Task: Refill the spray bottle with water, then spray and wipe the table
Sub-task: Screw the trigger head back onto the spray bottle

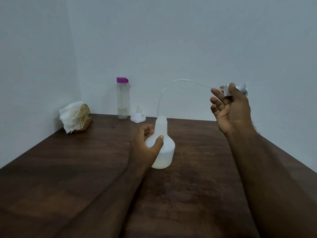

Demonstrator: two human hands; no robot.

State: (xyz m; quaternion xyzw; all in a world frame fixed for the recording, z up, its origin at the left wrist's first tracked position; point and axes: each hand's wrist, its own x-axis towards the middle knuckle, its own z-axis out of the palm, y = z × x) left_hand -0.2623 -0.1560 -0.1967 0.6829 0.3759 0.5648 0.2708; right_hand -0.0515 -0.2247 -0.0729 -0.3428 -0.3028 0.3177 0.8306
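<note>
Gripping the spray bottle point(163, 152) upright on the table point(68, 169), L hand point(146, 146) wraps thumb & fingers round its shoulder. R hand point(229, 109), up & right, pinches the spray head point(241, 88), other fingers loosely apart. Dip tube point(164, 90) arcs left, down into neck; prob. needs lifting higher to clear.

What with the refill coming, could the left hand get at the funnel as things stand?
Likely yes, but only after letting go: the left hand grips the spray bottle. The funnel stands just behind it on the table, with nothing between; the tube arcs off to the right.
</note>
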